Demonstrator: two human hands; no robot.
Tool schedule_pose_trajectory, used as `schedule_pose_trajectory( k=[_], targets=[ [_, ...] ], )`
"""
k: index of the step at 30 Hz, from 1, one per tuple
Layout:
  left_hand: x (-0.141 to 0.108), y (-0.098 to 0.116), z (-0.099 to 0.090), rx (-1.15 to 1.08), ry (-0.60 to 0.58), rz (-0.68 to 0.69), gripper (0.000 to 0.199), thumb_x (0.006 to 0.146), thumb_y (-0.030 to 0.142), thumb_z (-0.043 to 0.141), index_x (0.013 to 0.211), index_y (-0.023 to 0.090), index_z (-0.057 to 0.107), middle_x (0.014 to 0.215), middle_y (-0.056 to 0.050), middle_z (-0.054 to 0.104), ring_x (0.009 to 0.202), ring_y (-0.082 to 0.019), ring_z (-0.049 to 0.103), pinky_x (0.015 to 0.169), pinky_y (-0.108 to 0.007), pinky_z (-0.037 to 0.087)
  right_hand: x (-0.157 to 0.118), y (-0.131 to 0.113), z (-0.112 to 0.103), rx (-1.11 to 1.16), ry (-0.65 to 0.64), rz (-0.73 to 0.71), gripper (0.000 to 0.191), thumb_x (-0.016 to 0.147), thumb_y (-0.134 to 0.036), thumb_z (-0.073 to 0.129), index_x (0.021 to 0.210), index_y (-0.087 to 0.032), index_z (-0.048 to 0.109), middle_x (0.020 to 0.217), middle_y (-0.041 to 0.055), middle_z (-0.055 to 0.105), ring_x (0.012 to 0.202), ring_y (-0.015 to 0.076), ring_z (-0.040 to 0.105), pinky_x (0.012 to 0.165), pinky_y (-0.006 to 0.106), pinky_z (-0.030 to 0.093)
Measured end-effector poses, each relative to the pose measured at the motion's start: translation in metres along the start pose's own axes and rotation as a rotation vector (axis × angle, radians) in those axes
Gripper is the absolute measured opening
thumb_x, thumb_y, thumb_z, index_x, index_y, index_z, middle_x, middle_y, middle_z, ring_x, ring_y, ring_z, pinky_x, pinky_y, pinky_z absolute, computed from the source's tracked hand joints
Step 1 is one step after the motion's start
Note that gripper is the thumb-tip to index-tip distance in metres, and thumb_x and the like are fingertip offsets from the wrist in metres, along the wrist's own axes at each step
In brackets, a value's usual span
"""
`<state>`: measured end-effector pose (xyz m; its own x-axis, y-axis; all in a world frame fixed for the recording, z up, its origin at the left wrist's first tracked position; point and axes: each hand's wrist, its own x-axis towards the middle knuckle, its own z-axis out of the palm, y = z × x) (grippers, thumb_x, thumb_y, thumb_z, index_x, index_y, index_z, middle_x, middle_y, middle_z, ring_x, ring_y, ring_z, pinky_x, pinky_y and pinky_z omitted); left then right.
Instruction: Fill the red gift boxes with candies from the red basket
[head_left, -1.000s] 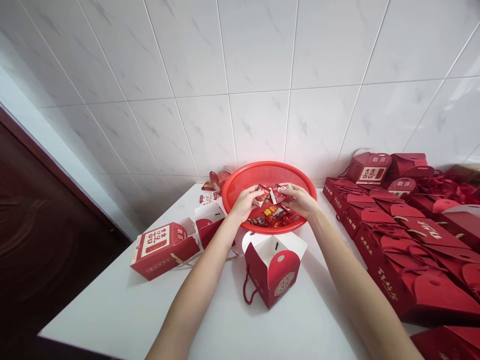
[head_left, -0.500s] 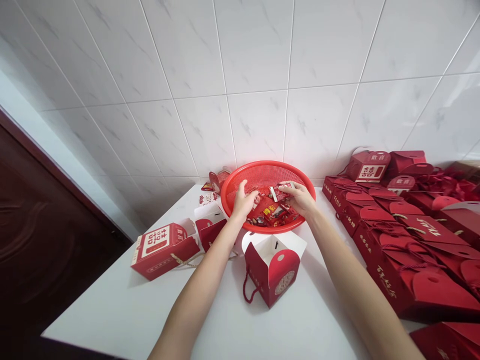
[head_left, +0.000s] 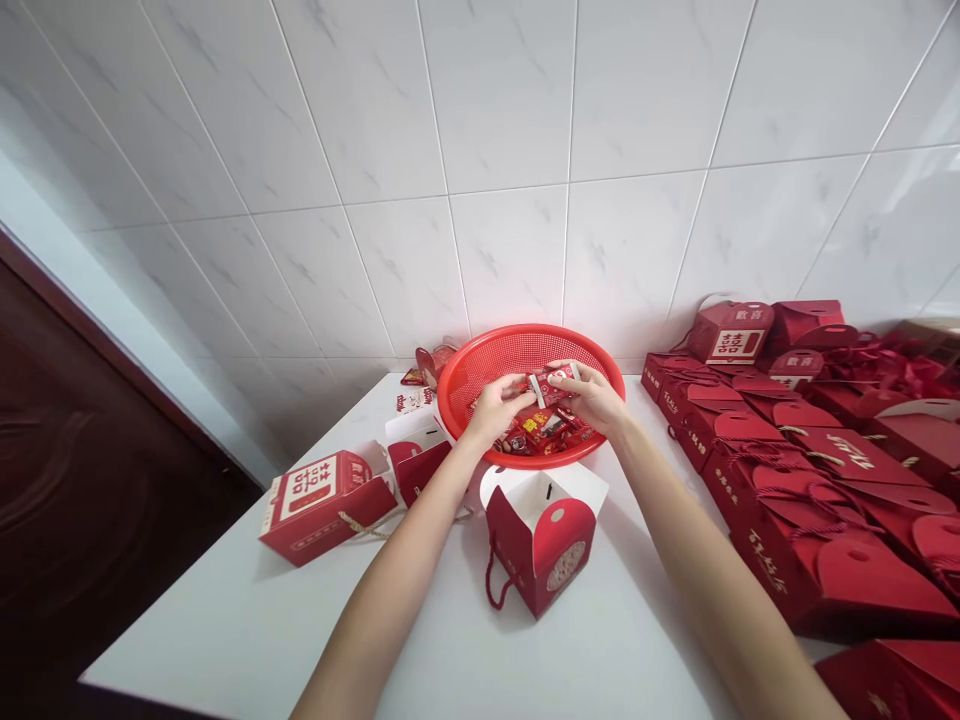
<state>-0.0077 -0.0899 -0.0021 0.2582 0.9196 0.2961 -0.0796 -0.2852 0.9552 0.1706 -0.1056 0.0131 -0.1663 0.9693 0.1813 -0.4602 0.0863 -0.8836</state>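
Both my hands meet above a round red plastic mesh basket [head_left: 499, 365]. Its bottom holds a heap of small red snack and candy packets [head_left: 541, 435]. My left hand [head_left: 493, 410] pinches a red-and-white packet [head_left: 537, 387] at its fingertips. My right hand [head_left: 589, 396] grips a red packet beside it. The fingers hide part of both packets, and I cannot tell whether they are one packet or two.
A white table [head_left: 225, 620] bears an open red gift box with a rope handle [head_left: 541, 545] in front of the basket. Another red box [head_left: 322, 505] lies on its side at left. Rows of red boxes [head_left: 787, 490] fill the right. Tiled wall behind; dark door [head_left: 90, 470] at left.
My left hand has closed from spread fingers and moved right, towards my right hand. The packets between my hands have risen slightly above the heap.
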Motion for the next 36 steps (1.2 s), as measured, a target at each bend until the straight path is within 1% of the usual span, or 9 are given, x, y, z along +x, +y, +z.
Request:
schedule_pose_trajectory(
  k=[7, 13, 16, 19, 24, 28, 32, 34, 36],
  targets=[
    [-0.002, 0.000, -0.002, 0.003, -0.024, 0.077, 0.039, 0.071, 0.032, 0.080, 0.105, 0.016, 0.074, 0.111, -0.009, 0.076, 0.105, -0.027, 0.069, 0.095, -0.039, 0.054, -0.006, -0.007, 0.003, -0.040, -0.141, 0.052, 0.038, 0.061, -0.027, 0.088, 0.092, -0.021, 0.068, 0.084, -0.0016, 0.069, 0.076, 0.0139, 0.065, 0.067, 0.026, 0.054],
    [-0.006, 0.004, -0.004, 0.218, -0.033, 0.099, 0.037, 0.080, 0.028, 0.072, 0.115, 0.018, 0.074, 0.124, -0.010, 0.071, 0.120, -0.028, 0.063, 0.104, -0.041, 0.049, -0.006, -0.010, 0.006, -0.198, -0.087, 0.015, 0.039, 0.061, -0.033, 0.088, 0.091, -0.021, 0.067, 0.085, -0.0015, 0.067, 0.072, 0.0122, 0.062, 0.060, 0.023, 0.050],
    [-0.007, 0.011, -0.009, 0.270, -0.086, 0.065, 0.040, 0.083, 0.023, 0.065, 0.123, 0.018, 0.068, 0.118, -0.010, 0.072, 0.109, -0.026, 0.067, 0.099, -0.040, 0.051, -0.008, -0.018, 0.007, -0.365, -0.096, -0.052, 0.036, 0.067, -0.036, 0.083, 0.095, -0.020, 0.067, 0.087, 0.0002, 0.067, 0.073, 0.0137, 0.062, 0.060, 0.024, 0.049],
    [-0.006, 0.022, -0.016, 0.243, -0.125, -0.005, 0.036, 0.082, 0.019, 0.062, 0.118, 0.019, 0.066, 0.102, -0.006, 0.072, 0.090, -0.020, 0.070, 0.088, -0.035, 0.055, -0.018, -0.036, 0.012, -0.574, -0.213, -0.110, 0.031, 0.076, -0.037, 0.076, 0.101, -0.020, 0.068, 0.091, 0.0018, 0.068, 0.079, 0.0155, 0.062, 0.068, 0.027, 0.051],
    [-0.016, 0.051, -0.033, 0.355, -0.289, 0.040, 0.011, 0.078, 0.022, 0.063, 0.086, 0.017, 0.069, 0.091, -0.005, 0.072, 0.084, -0.018, 0.067, 0.082, -0.031, 0.052, -0.046, -0.065, 0.039, -0.836, -0.544, -0.054, 0.031, 0.084, -0.034, 0.068, 0.111, -0.019, 0.067, 0.089, 0.0020, 0.069, 0.080, 0.0166, 0.063, 0.075, 0.030, 0.052],
    [-0.033, 0.081, -0.043, 0.510, -0.445, -0.017, 0.018, 0.084, 0.030, 0.060, 0.091, 0.017, 0.070, 0.086, -0.004, 0.072, 0.078, -0.018, 0.065, 0.074, -0.029, 0.050, -0.060, -0.069, 0.059, -1.122, -0.801, 0.012, 0.033, 0.084, -0.033, 0.069, 0.113, -0.018, 0.068, 0.086, 0.0006, 0.068, 0.075, 0.0148, 0.062, 0.068, 0.026, 0.047],
    [-0.052, 0.106, -0.040, 0.779, -0.657, -0.045, 0.021, 0.085, 0.027, 0.054, 0.090, 0.020, 0.074, 0.088, -0.002, 0.072, 0.079, -0.018, 0.064, 0.069, -0.025, 0.045, -0.065, -0.063, 0.069, -1.239, -0.825, 0.087, 0.035, 0.082, -0.023, 0.068, 0.117, -0.021, 0.068, 0.102, 0.0045, 0.072, 0.078, 0.0155, 0.066, 0.067, 0.025, 0.046],
    [-0.059, 0.113, -0.037, 0.910, -0.709, -0.115, 0.022, 0.084, 0.024, 0.053, 0.088, 0.022, 0.074, 0.078, 0.000, 0.069, 0.068, -0.015, 0.060, 0.060, -0.024, 0.039, -0.067, -0.062, 0.071, -1.273, -0.808, 0.108, 0.034, 0.081, -0.018, 0.065, 0.114, -0.021, 0.068, 0.110, 0.0058, 0.072, 0.084, 0.0169, 0.068, 0.069, 0.025, 0.047],
    [-0.064, 0.115, -0.033, 1.005, -0.718, -0.188, 0.020, 0.083, 0.025, 0.055, 0.086, 0.023, 0.074, 0.071, 0.002, 0.066, 0.061, -0.014, 0.055, 0.054, -0.024, 0.035, -0.069, -0.063, 0.071, -1.332, -0.781, 0.123, 0.030, 0.080, -0.016, 0.064, 0.109, -0.021, 0.069, 0.108, 0.0055, 0.072, 0.085, 0.0179, 0.067, 0.067, 0.026, 0.046]
  ],
)
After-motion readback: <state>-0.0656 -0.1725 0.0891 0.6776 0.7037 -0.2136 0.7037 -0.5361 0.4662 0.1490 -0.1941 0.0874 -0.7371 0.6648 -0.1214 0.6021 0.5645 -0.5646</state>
